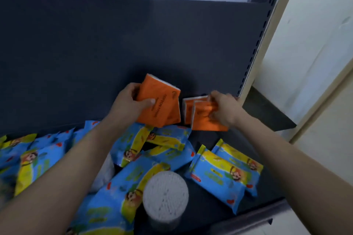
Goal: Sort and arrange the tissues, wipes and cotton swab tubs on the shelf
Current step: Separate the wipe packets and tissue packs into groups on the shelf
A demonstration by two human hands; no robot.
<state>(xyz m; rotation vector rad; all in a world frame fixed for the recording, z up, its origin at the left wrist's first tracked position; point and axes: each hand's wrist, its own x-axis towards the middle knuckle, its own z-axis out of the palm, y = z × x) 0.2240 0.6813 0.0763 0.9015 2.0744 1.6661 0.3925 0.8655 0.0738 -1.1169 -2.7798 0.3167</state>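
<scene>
My left hand [131, 102] grips an orange tissue pack [164, 104], holding it upright near the shelf's back panel. To its right my right hand [223, 108] grips another orange tissue pack [205, 120], which stands against a third orange pack [188, 109] just behind it. Several blue and yellow wipes packs [168, 150] lie jumbled on the dark shelf in front of the tissues. A round cotton swab tub [165, 195] stands near the front edge, and a second tub [107, 173] is partly hidden under my left forearm.
The dark back panel [95, 53] rises behind the shelf. A slotted upright [256, 47] and a pale wall [305, 44] close the right side. Two wipes packs [227, 173] lie apart at the right. The shelf's front lip [254, 217] runs along the bottom right.
</scene>
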